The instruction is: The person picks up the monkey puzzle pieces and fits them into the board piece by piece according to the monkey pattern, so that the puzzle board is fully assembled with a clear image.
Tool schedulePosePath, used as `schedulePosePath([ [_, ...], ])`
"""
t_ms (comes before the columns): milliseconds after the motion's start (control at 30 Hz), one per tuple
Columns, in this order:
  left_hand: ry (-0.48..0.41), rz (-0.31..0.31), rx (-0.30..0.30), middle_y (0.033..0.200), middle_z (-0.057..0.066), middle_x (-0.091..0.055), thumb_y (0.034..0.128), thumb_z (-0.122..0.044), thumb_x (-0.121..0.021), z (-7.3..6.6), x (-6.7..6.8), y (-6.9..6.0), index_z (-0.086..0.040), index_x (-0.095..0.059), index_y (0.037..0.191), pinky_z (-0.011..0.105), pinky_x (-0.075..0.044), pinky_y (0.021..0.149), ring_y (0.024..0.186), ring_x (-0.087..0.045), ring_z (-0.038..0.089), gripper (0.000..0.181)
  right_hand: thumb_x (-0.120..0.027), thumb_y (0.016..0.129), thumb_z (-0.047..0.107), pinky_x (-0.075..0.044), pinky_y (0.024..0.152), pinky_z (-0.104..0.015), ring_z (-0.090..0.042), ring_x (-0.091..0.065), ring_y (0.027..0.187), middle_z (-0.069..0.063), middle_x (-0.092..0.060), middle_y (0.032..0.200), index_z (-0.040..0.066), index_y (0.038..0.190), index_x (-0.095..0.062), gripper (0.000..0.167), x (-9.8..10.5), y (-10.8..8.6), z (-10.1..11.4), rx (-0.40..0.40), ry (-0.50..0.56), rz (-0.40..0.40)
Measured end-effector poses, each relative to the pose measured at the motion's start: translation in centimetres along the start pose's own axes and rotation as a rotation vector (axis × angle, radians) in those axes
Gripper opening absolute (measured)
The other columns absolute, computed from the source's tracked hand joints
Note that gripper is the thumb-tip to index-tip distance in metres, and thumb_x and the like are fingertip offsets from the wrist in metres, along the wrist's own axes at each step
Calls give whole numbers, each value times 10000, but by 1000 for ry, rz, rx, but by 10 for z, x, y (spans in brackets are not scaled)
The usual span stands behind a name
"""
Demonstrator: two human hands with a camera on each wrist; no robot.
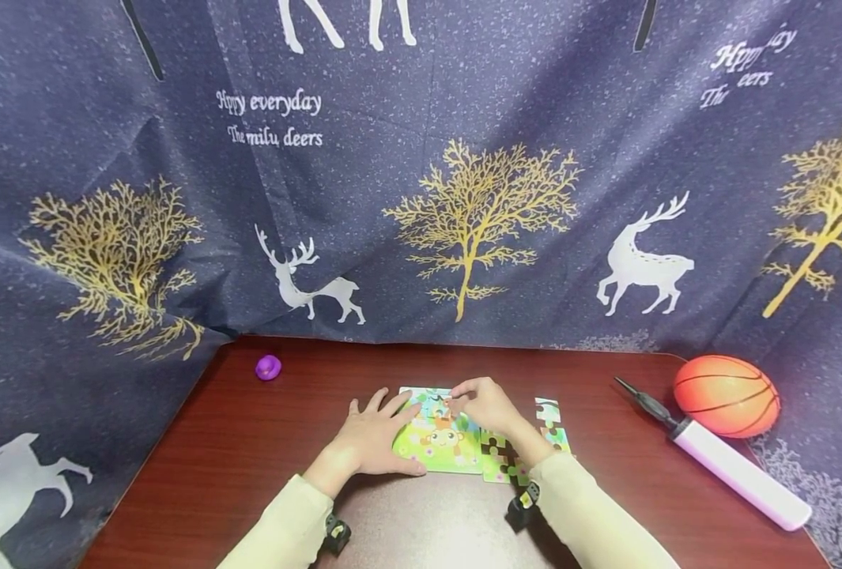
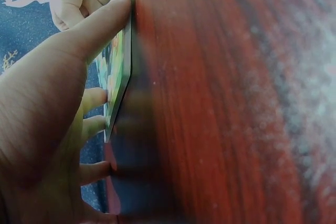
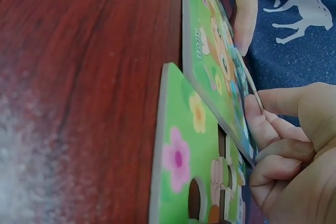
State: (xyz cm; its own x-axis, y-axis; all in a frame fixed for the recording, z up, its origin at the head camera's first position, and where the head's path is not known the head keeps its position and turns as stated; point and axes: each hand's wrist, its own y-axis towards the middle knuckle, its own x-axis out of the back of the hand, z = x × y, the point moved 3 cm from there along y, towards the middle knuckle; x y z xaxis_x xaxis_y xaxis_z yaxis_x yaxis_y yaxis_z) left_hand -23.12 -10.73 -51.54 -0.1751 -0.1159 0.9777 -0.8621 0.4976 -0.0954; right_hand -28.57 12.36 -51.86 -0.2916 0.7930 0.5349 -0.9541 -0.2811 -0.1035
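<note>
A jigsaw puzzle [image 1: 456, 460] with a monkey on green lies flat on the table. My left hand [image 1: 371, 438] is spread over its left side; in the left wrist view the thumb [image 2: 113, 17] rests on the near edge and two fingertips touch the far part. My right hand [image 1: 490, 407] is above the puzzle's upper right, pinching a thin puzzle piece [image 3: 254, 83] between thumb and forefinger, tilted up from the surface. The piece's printed face is mostly hidden. Right of the monkey picture lies a partly assembled puzzle section [image 3: 176, 129] with gaps, partly covered by my right forearm.
Joined puzzle pieces [image 1: 547, 409] lie right of my right wrist. Farther right are an orange ball [image 1: 726, 395] and a white hand pump [image 1: 741, 474] with a black nozzle end. A small purple object [image 1: 268, 367] sits at the back left. A patterned curtain [image 1: 364, 197] hangs behind the table.
</note>
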Motion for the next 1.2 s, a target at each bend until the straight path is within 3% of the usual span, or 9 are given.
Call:
schedulePosePath([
  [533,-18,5,3,1687,22,-291,740,-878,-638,0,2,0,-283,-399,1619,811,-272,1047,1528,-231,435,1088,-758,947,207,-560,825,-431,-167,-673,888,27,-743,927,84,1124,-772,216,0,-1,12,-24,-115,20],
  [833,-30,17,5,1675,41,-314,733,-860,-667,-2,6,1,-271,-421,1607,815,-287,1035,1516,-251,447,1082,-813,896,183,-546,724,-365,-111,-650,755,82,-712,822,117,992,-772,124,5,-8,10,76,-212,13],
  [1200,-51,-35,-13,1652,64,-357,767,-823,-665,-6,1,3,-210,-467,1579,825,-272,1033,1513,-267,440,1036,-808,914,174,-527,640,-356,-73,-636,708,115,-725,831,195,943,-804,36,0,-11,16,97,-382,-20],
])
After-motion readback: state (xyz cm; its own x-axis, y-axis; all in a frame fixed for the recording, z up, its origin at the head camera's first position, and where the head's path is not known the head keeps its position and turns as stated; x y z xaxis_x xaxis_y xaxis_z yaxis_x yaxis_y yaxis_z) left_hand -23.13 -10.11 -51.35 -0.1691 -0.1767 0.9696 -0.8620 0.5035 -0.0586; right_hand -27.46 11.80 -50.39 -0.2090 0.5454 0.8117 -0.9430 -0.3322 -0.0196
